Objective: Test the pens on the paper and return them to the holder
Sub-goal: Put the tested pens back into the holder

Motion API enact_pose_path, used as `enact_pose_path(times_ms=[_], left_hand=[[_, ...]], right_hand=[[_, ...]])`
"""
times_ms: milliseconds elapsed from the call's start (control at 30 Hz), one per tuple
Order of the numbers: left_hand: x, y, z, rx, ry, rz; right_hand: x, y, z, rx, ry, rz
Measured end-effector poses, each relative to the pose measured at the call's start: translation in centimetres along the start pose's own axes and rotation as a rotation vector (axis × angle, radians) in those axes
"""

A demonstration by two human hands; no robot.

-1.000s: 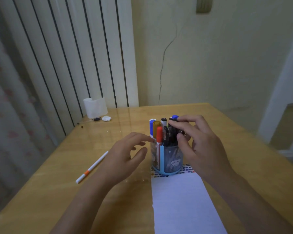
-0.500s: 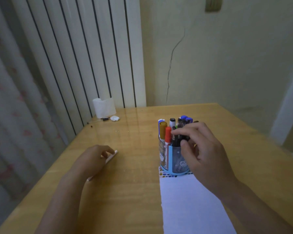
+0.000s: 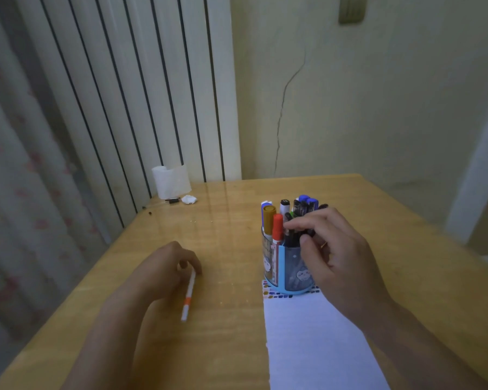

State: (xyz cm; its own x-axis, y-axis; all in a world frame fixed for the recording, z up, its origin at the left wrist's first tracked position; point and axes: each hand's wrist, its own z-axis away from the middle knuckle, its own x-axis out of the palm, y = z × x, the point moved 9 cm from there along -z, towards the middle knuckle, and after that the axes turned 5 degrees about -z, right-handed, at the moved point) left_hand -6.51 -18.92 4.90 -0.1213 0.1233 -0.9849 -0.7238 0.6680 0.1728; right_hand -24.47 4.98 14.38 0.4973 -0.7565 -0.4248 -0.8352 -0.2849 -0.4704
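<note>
Hands: L (image 3: 169, 266) pinches white pen (image 3: 188, 294), R (image 3: 333, 254) curled over holder (image 3: 289, 266) pens.

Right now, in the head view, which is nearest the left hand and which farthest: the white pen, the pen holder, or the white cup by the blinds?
1. White pen: at the fingertips of the left hand.
2. Pen holder: to its right, on the paper's top edge.
3. White cup: far back, at the table's rear left corner.

Holder (image 3: 293, 266): cartoon faces only, perhaps small print, too blurred to read.
Paper (image 3: 316, 347): no legible writing.
</note>
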Motion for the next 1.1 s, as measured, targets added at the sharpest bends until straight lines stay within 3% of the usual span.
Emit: enact_pose_path(times_ms=[267, 500, 667, 933, 1100], left_hand=[[0.5, 3.2, -0.1, 0.143, -0.002, 0.002], [-3.2, 5.9, 1.6, 0.222, 0.246, 0.45], [-4.8, 9.8, 3.1, 0.345, 0.33, 0.584], [-4.7, 13.0, 4.2, 0.491, 0.282, 0.686], [-5.2, 12.9, 4.6, 0.486, 0.361, 0.698]], right_hand=[[0.1, -0.2, 0.0, 0.006, -0.014, -0.006], [-0.3, -0.2, -0.1, 0.018, 0.015, -0.06], [0.5, -0.4, -0.1, 0.073, -0.037, -0.254], [-0.5, 0.7, -0.2, 0.172, 0.059, -0.317], [-2.4, 1.2, -0.8, 0.19, 0.171, -0.406]])
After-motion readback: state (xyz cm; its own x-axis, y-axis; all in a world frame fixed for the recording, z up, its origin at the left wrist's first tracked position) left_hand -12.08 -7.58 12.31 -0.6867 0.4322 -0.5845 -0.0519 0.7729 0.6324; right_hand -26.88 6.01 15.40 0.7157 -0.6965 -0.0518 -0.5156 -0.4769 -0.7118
